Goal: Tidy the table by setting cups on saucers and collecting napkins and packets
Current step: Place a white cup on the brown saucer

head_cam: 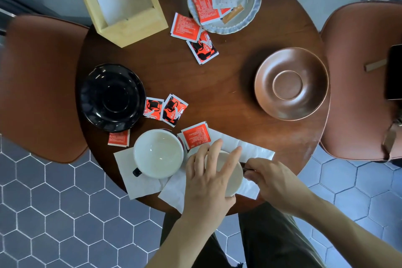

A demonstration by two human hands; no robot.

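One head view looks almost straight down, fairly close, on the round table (228,102).

I see two cups at the near edge. The white cup (158,153) stands upright and empty on a napkin (139,183), its dark handle toward the near left. The second cup (232,174), cream inside, is half hidden under my hands and sits on other napkins (250,150). The black saucer (112,97) lies left, the brown saucer (291,83) right, both empty. Red packets (174,109) lie scattered between them; more lie in the grey dish (252,17) at the far side.
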